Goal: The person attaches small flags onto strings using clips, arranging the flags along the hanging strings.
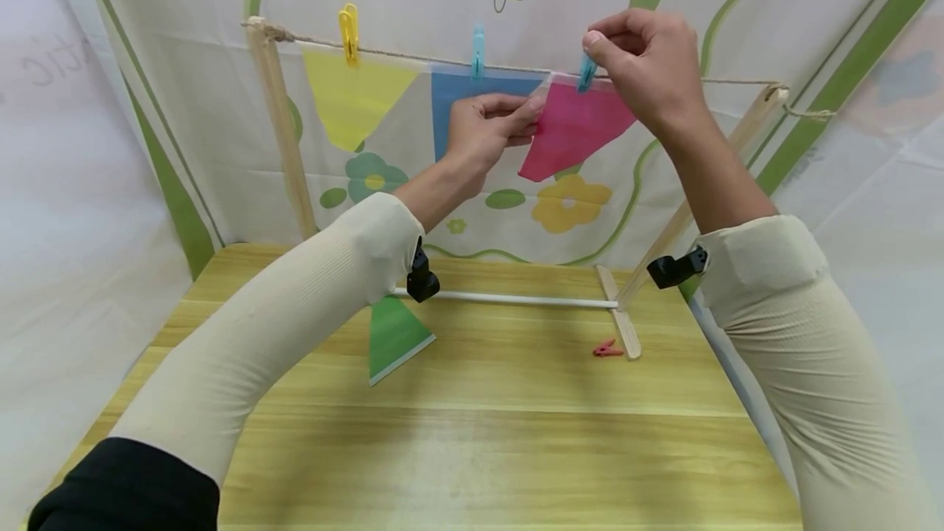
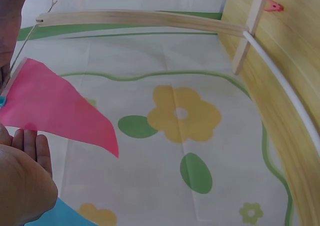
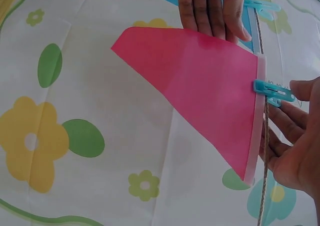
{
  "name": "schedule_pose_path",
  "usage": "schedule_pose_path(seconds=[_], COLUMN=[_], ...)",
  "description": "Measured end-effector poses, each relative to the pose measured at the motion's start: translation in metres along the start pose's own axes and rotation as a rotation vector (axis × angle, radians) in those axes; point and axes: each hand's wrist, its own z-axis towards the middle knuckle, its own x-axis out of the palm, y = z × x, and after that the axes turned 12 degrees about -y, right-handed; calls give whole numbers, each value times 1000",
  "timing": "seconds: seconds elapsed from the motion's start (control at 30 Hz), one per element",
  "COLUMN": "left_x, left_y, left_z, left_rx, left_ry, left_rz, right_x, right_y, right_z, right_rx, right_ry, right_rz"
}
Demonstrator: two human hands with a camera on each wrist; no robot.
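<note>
My R hand [image 1: 652, 64] is up in the upper right of the head view, thumb & index pinched on the tail of a blue peg [image 1: 587, 72]. Its mouth is over the top edge of the pink flag [image 1: 578, 121] & the rope [image 1: 737, 82], abt mid-edge, so I'd call that flag nearly hung. My L hand [image 1: 479, 129], upper middle, has fairly straight fingers touching the flag's left edge; R wrist view shows thumb apart from fingers, tips partly behind the flag. Can't tell how much wt it's taking.

Done so far, by the look of it: yellow flag [image 1: 357, 93] on the rope, upper left, w/ a yellow peg [image 1: 349, 31]; blue flag [image 1: 442, 113] next along, upper mid, w/ a second blue peg [image 1: 478, 54], partly hidden by my L hand. Pink sits just right of blue, tops close together.

Left to do, I'd guess: green flag [image 1: 394, 338], lying on the table [image 1: 472, 449] left of center, & a red peg [image 1: 608, 348] lower right of center, near the foot of the right post [image 1: 760, 115]. Neither's on the rope. So approx 2 of 4 up, no. 3 needing only a release & maybe a tweak.
</note>
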Motion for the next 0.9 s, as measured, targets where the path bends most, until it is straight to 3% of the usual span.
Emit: schedule_pose_path(seconds=[0.33, 0.5, 0.77, 0.9], left_x=[-9, -14, -22, -25], left_y=[1, 3, 4, 5], left_z=[-1, -1, -1, -2], left_rx=[-32, -34, -33, -30], left_ry=[-3, 4, 26, 32], left_rz=[14, 25, 72, 95], right_x=[-2, -2, -3, -4], right_y=[-8, -12, -15, -15], right_z=[0, -2, -6, -12], right_rx=[8, 6, -149, -186], right_ry=[-30, -88, -214, -253], right_rz=[50, 112, 138, 141])
